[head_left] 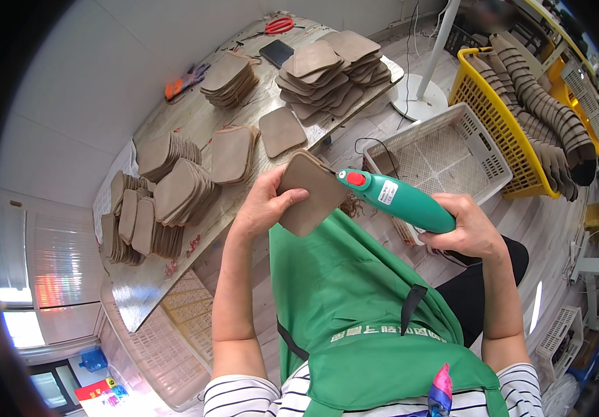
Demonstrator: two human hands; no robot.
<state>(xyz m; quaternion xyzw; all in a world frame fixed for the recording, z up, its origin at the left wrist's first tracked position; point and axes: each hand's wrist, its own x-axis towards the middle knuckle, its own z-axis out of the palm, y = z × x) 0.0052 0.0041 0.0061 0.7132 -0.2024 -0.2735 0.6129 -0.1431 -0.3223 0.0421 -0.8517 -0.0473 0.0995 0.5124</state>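
Note:
My left hand (260, 208) grips a brown, rounded-square pad (317, 198), thumb on its face and fingers behind it. It looks like leather or a similar sheet material. In my right hand (471, 226) is a green handheld power tool (410, 201) with a red button. The tool's narrow tip meets the pad's upper right edge or lies very close to it; which one, I cannot tell. Beyond my left hand, a single brown pad (282, 132) lies flat on the table (174, 260), beside a short stack of pads (232, 154).
More pad stacks (184, 191) stand on the table, with red-handled scissors (278, 26), a dark phone (276, 53) and an orange glove (176, 88). On the right are a white crate (476, 142), a yellow basket (466, 83) full of brown pieces and a white pole (438, 52).

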